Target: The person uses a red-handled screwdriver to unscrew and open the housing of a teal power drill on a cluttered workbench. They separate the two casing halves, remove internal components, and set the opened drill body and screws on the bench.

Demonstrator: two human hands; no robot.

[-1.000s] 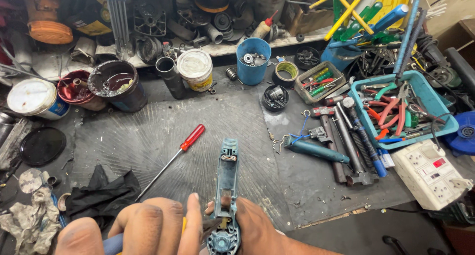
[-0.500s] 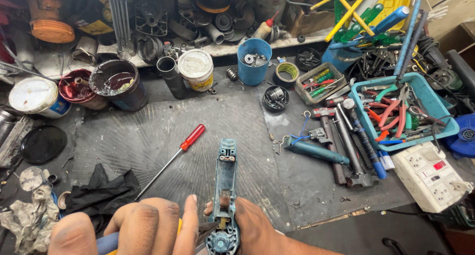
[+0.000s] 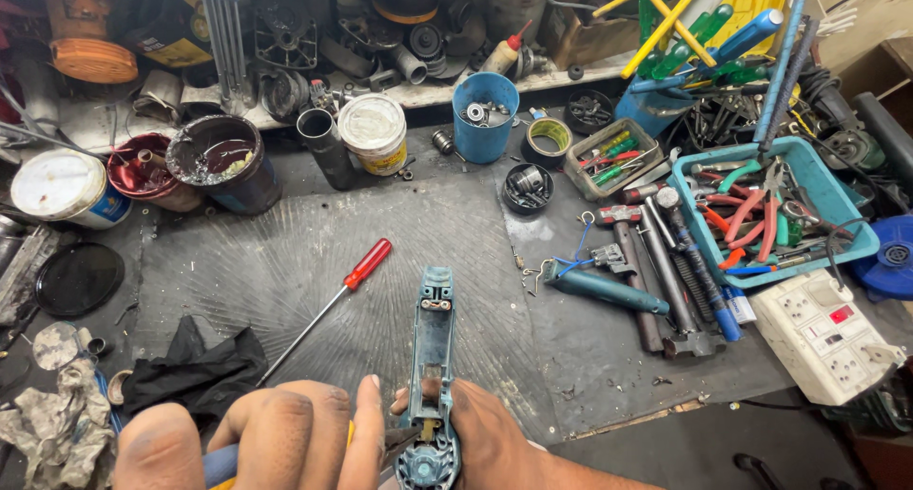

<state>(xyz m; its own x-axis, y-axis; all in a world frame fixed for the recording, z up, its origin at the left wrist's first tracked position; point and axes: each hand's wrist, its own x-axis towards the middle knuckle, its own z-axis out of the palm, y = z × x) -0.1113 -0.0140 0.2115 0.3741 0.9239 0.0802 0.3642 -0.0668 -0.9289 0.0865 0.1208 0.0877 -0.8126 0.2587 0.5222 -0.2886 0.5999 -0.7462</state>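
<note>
Two hands meet at the table's near edge: the right hand (image 3: 495,442) clasps the teal housing (image 3: 433,376), its long axis pointing away; the left hand (image 3: 276,438), just beside, grips a yellow-blue handle (image 3: 221,463).

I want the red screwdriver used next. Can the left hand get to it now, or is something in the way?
Probably not yet. The mat between the left hand and the red screwdriver looks free, but the hand seems already closed on a blue-and-yellow handle.
</note>
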